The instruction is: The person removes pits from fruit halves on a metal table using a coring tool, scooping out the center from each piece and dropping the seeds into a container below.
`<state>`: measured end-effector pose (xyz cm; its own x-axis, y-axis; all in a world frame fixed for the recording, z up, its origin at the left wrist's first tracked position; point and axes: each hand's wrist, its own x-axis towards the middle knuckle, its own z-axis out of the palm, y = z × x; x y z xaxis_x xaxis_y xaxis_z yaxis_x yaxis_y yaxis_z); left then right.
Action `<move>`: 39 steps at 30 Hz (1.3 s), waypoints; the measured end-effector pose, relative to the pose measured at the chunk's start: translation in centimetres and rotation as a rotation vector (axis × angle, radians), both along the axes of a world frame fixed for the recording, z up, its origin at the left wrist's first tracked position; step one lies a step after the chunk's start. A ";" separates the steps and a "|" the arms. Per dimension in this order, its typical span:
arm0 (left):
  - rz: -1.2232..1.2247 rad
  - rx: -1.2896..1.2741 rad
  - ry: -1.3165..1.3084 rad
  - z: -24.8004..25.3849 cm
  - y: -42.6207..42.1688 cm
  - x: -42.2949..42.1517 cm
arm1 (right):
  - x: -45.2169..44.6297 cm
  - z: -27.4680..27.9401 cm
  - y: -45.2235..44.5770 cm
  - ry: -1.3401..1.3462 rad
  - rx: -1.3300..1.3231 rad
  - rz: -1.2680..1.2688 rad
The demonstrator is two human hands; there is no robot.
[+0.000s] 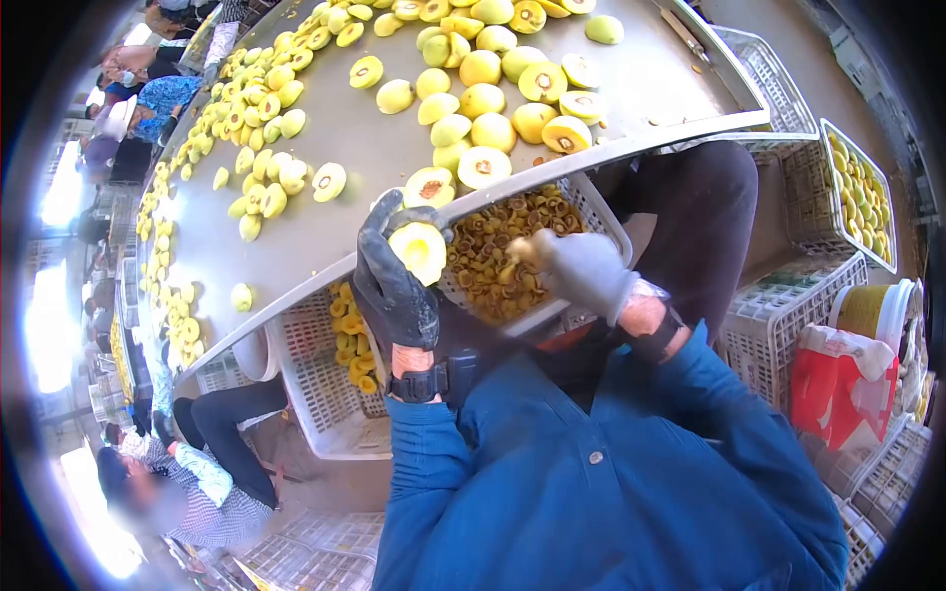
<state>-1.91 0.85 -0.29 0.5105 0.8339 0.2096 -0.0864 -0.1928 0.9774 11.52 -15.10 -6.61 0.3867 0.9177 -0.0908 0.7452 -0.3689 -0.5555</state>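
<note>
The left hand [379, 281] grasps a halved fruit [419, 253] between its fingers, cut face up, at the near edge of the bench [340, 231]. The right hand [588, 271] has curled fingers above a crate [605, 212] of cut pieces [498, 281]; blur obscures any grip.

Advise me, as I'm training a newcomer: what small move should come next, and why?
Perhaps drop the fruit half from the left hand into the white crate at its left: the half's middle looks pale and hollow, and that crate holds yellow fruit pieces.
</note>
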 end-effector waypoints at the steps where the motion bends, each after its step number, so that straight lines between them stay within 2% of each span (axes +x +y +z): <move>1: 0.066 0.122 0.062 -0.8 0.6 -0.9 | 0.6 -0.8 -0.8 0.030 0.109 -0.064; 3: 0.199 0.362 0.169 -0.5 0.8 -2.5 | 1.4 -0.5 -1.0 0.040 0.143 -0.121; 4: 0.188 0.134 0.041 -1.6 1.2 -4.2 | 0.9 -0.3 -1.2 0.061 0.155 -0.149; 6: 0.269 0.177 0.056 -2.0 2.5 -8.1 | 0.8 0.4 -1.4 0.073 0.116 -0.103; 7: 0.406 0.575 0.323 -3.2 4.7 -11.0 | 0.9 -0.2 -1.6 0.075 0.092 -0.090; 8: 0.478 0.659 0.445 -5.3 7.3 -14.4 | 0.9 -0.6 -1.6 0.081 0.066 -0.079; 9: 0.516 0.639 0.671 -6.1 8.8 -17.0 | 1.0 -0.7 -1.4 0.103 0.038 -0.074; 10: 0.492 0.781 0.837 -5.0 9.7 -17.8 | 0.9 -0.8 -1.3 0.114 0.045 -0.075; 12: 0.530 0.891 0.743 -4.4 10.9 -17.7 | 1.0 -1.3 -1.1 0.139 0.054 -0.090; 13: 0.497 0.859 0.746 -2.1 10.0 -14.5 | 1.0 -2.0 -1.0 0.146 0.063 -0.080; 15: 0.254 0.842 0.604 -0.2 10.6 -8.3 | 0.9 -2.3 -1.0 0.190 0.061 -0.067; 17: 0.006 0.844 0.516 0.3 11.7 -1.2 | 0.7 -2.4 -1.0 0.218 0.061 -0.061; 18: -0.090 0.760 0.576 0.2 12.3 2.2 | 0.5 -2.4 -1.1 0.226 0.060 -0.058; 22: -0.296 0.836 0.608 -3.1 15.1 13.4 | 0.2 -2.3 -1.5 0.289 0.029 -0.107; 24: -0.375 1.014 0.671 -6.2 17.2 15.6 | 0.4 -2.4 -1.6 0.315 0.002 -0.133; 25: -0.361 1.100 0.619 -5.8 17.4 16.0 | 0.5 -1.9 -1.6 0.329 0.004 -0.146; 28: -0.366 0.238 0.520 -4.0 17.0 14.3 | 1.1 -1.8 -1.8 0.315 0.107 -0.152; 31: -0.319 -0.295 0.218 -1.6 13.7 9.4 | 1.2 -0.4 -0.7 0.299 0.286 -0.154; 34: -0.256 -0.432 -0.004 -0.1 9.3 5.5 | 0.4 2.1 1.0 0.282 0.389 -0.139; 36: -0.196 -0.427 -0.088 0.3 6.4 3.8 | -0.6 5.4 1.9 0.290 0.389 -0.104; 39: -0.104 -0.340 -0.123 0.5 2.8 2.0 | -2.3 7.3 2.9 0.141 0.472 -0.077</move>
